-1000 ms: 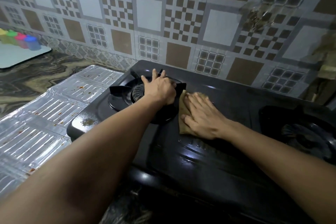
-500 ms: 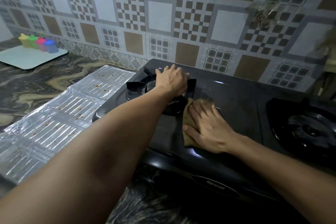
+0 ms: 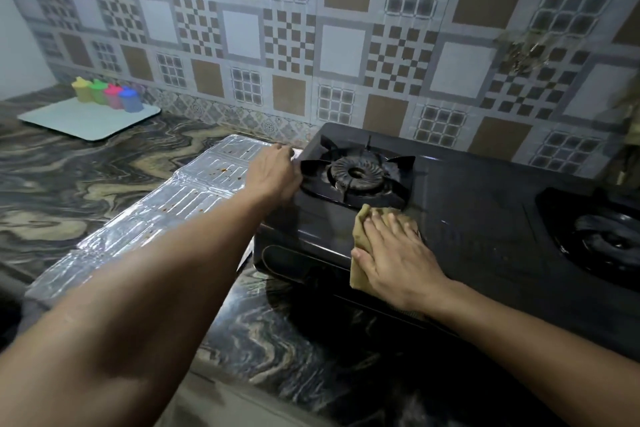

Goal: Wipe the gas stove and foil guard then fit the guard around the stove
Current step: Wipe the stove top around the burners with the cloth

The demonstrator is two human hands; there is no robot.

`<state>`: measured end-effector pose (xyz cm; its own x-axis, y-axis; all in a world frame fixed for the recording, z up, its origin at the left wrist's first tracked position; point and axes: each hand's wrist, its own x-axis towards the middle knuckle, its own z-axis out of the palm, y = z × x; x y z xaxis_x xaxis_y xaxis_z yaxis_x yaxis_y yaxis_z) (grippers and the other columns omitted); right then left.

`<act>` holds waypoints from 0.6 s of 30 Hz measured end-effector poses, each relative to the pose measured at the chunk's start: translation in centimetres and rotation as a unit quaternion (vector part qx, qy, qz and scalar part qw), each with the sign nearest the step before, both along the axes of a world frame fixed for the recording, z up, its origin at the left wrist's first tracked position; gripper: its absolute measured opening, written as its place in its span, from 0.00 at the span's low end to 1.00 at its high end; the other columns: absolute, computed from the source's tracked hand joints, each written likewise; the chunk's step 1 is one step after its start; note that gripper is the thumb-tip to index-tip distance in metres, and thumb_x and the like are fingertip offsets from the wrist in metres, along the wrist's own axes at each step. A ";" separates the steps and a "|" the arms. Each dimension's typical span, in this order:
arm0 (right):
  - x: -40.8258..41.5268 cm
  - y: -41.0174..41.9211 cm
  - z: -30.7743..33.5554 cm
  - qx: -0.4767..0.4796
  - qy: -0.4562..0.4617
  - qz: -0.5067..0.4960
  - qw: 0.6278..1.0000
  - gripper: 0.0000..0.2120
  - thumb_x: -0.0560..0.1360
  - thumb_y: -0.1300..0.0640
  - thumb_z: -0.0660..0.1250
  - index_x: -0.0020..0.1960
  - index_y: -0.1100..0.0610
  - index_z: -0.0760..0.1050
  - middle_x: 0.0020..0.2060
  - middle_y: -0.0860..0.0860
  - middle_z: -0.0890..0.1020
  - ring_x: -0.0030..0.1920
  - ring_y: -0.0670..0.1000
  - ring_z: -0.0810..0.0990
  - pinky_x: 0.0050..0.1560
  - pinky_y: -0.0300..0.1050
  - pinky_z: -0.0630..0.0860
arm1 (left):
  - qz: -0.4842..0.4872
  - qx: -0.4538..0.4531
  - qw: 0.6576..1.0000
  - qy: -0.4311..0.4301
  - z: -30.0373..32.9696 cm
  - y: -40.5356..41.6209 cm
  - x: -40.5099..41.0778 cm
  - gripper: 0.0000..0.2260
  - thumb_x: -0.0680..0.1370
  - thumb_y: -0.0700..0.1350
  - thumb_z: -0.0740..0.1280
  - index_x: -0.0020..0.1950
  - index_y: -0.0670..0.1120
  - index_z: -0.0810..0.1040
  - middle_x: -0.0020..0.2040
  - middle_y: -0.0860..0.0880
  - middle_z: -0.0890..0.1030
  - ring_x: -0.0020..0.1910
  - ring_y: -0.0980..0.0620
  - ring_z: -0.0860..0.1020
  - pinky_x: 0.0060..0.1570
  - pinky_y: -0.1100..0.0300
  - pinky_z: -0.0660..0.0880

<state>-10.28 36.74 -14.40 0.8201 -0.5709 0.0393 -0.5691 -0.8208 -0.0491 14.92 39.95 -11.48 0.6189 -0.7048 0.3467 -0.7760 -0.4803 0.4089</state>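
Here marbled counter (image 3: 104,163) under stove (image 3: 485,218), tiled wall (image 3: 346,28).

Both forearms are showing bare to the frame's edge, and the left hand (image 3: 277,172) and right hand (image 3: 394,253) are wearing nothing.

Home kitchen: gas stove (image 3: 467,218); tiled wall (image 3: 346,28); marble counter (image 3: 86,166).

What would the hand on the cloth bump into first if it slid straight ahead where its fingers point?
Probably the left burner's pan support. The right hand lies flat on the brown cloth, fingers aimed up and slightly left at it, with little bare stove top between. Depth is hard to judge.
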 end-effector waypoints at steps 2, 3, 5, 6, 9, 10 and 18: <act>1.3 0.6 0.1 0.004 -0.001 0.007 1.000 0.31 0.82 0.42 0.45 0.78 0.58 0.47 0.79 0.54 0.49 0.78 0.56 0.45 0.76 0.52 0.42 | 0.053 -0.013 0.995 0.084 -0.8 1.9 0.5 0.11 0.77 0.44 0.58 0.51 0.41 0.77 0.55 0.38 0.79 0.51 0.38 0.76 0.46 0.52 0.69; 1.9 0.8 0.1 0.005 0.000 0.015 1.000 0.31 0.82 0.42 0.45 0.79 0.58 0.47 0.79 0.54 0.49 0.78 0.55 0.45 0.76 0.52 0.41 | 0.071 -0.017 0.990 0.124 -1.3 2.8 0.8 0.10 0.76 0.43 0.58 0.49 0.41 0.77 0.53 0.37 0.79 0.49 0.38 0.76 0.44 0.53 0.67; 3.1 1.0 0.0 0.003 -0.002 0.032 0.999 0.31 0.82 0.42 0.45 0.78 0.58 0.48 0.79 0.53 0.50 0.78 0.54 0.45 0.75 0.53 0.42 | 0.081 -0.016 0.975 0.206 -2.0 4.4 0.9 0.13 0.75 0.43 0.58 0.48 0.36 0.78 0.52 0.33 0.79 0.49 0.36 0.76 0.43 0.53 0.68; 3.7 1.1 -0.1 -0.005 -0.008 0.037 0.999 0.30 0.81 0.42 0.45 0.78 0.57 0.50 0.78 0.52 0.51 0.77 0.53 0.48 0.75 0.54 0.44 | 0.080 -0.013 0.964 0.255 -2.1 5.2 0.8 0.16 0.74 0.44 0.58 0.47 0.34 0.78 0.51 0.32 0.79 0.50 0.36 0.77 0.44 0.53 0.71; 5.6 1.7 -0.2 -0.046 -0.020 0.046 0.998 0.28 0.79 0.40 0.44 0.74 0.55 0.56 0.77 0.50 0.57 0.71 0.51 0.57 0.67 0.57 0.54 | 0.069 -0.027 0.907 0.415 -2.3 7.1 0.4 0.16 0.68 0.48 0.55 0.37 0.38 0.77 0.40 0.37 0.79 0.42 0.39 0.79 0.42 0.52 0.74; 6.3 1.9 -0.2 -0.053 -0.018 0.048 0.997 0.29 0.79 0.40 0.43 0.73 0.55 0.57 0.76 0.50 0.57 0.68 0.51 0.58 0.64 0.57 0.57 | 0.068 -0.041 0.884 0.460 -2.5 7.5 0.5 0.15 0.71 0.47 0.54 0.37 0.39 0.75 0.38 0.39 0.79 0.38 0.40 0.79 0.41 0.53 0.73; 12.7 2.3 0.7 -0.033 0.027 0.068 0.997 0.33 0.79 0.37 0.42 0.74 0.58 0.55 0.76 0.54 0.57 0.71 0.56 0.58 0.66 0.63 0.56 | 0.043 -0.097 0.793 0.599 -4.0 9.4 1.9 0.13 0.78 0.45 0.50 0.53 0.40 0.70 0.39 0.42 0.80 0.36 0.45 0.76 0.41 0.55 0.71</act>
<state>2.47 39.07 -13.73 0.8918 -0.4516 0.0270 -0.4523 -0.8912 0.0354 16.83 49.39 -15.45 0.6293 -0.6470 -0.4306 0.2590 -0.3479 0.9011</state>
